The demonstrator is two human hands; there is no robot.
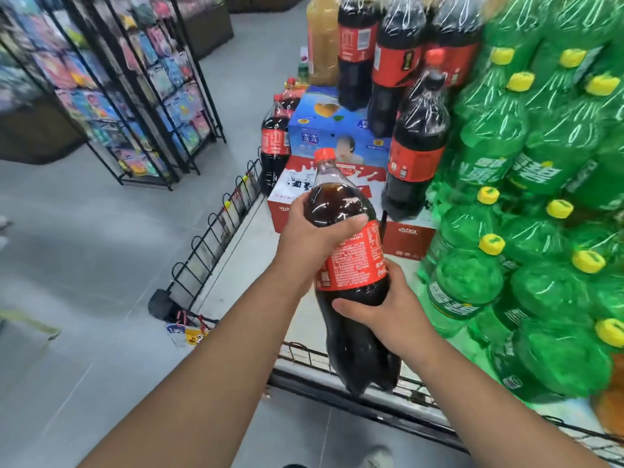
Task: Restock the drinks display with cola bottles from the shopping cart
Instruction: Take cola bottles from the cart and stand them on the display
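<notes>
Gripping the cola bottle point(354, 261), left hand point(312, 233) round its shoulder, right hand point(396, 314) round its waist, they should stand it gently just beyond, beside the red cartons point(410, 239).

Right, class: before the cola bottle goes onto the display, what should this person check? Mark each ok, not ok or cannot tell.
1. The left grip holds the cola bottle at its shoulder: ok.
2. The right grip holds its lower body: ok.
3. The red cap is on: ok.
4. Bottle upright: not ok, it is tilted.
5. Bare display platform ahead to take it: ok.
6. Stock left in the cart: cannot tell, the cart is not in view.
</notes>
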